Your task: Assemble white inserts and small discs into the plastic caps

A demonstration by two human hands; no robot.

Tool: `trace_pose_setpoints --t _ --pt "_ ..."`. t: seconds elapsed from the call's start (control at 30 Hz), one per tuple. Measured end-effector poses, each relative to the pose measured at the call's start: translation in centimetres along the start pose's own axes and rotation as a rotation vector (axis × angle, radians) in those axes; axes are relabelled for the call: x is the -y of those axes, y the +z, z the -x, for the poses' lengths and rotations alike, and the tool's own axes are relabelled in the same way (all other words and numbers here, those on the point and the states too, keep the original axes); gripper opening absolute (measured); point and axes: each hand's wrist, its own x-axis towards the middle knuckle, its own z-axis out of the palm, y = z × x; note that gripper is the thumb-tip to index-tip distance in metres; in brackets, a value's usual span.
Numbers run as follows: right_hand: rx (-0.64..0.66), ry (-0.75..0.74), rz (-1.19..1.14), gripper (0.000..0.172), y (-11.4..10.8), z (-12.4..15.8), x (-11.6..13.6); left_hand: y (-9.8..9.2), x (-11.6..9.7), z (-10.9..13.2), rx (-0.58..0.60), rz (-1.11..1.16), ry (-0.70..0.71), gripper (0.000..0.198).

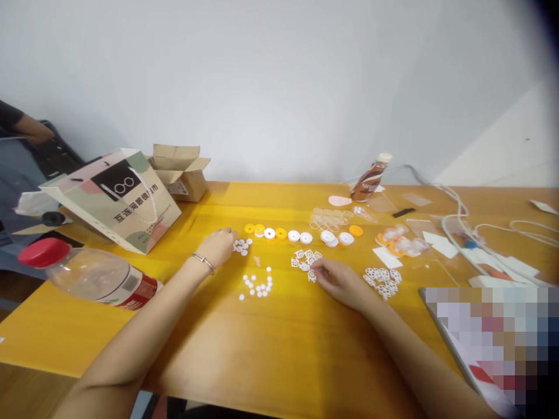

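Observation:
My left hand (218,245), a thin bracelet on its wrist, rests curled on the yellow table (271,349), its fingertips at a small cluster of tiny white discs (241,245). My right hand (338,281) lies with fingers drawn together at a group of white lattice pieces (305,259); whether it pinches one I cannot make out. More small white discs (257,285) are scattered between the hands. Behind them runs a row of yellow and white round spools (279,233).
A paper shopping bag (117,201) and an open cardboard box (181,170) stand at back left. A clear bottle with a red cap (87,273) lies at left. A brown drink bottle (370,177), clear rings (329,218), more lattice pieces (383,281), white cables (471,233) and paper sit at right.

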Motion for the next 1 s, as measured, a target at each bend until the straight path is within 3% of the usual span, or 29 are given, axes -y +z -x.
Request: trace_pose_setpoints --t 0.1,0.23,0.4,0.5,0.6,0.7,0.8,1.0 --pt "0.064 -0.068 0.002 0.016 0.5 -0.1 1.0 1.2 0.7 -1.0 0.034 0.049 0.004 0.014" --pt "0.029 -0.046 0.001 0.017 0.2 -0.1 0.4 2.1 1.1 -1.8 0.053 0.094 -0.012 0.012" --pt "0.019 -0.008 0.008 0.017 -0.3 0.0 0.1 1.3 0.9 -1.4 0.017 0.116 -0.015 0.014" --pt "0.053 -0.025 0.009 0.017 -0.2 0.0 0.5 0.6 -1.1 -0.3 -0.039 0.18 0.089 0.015" --pt "0.054 -0.068 -0.015 0.017 0.1 0.0 0.9 1.0 -4.8 1.1 -0.094 0.364 0.4 0.013" --pt "0.046 -0.09 -0.058 0.017 0.4 0.1 1.4 2.1 -8.3 2.2 -0.121 0.349 0.563 0.015" --pt "0.081 -0.115 -0.076 0.017 0.6 0.1 1.7 3.1 -10.2 2.8 -0.174 0.287 0.615 0.019" --pt "0.163 -0.157 -0.053 0.02 0.8 0.0 1.9 4.2 -10.6 2.7 -0.206 0.283 0.625 0.02"
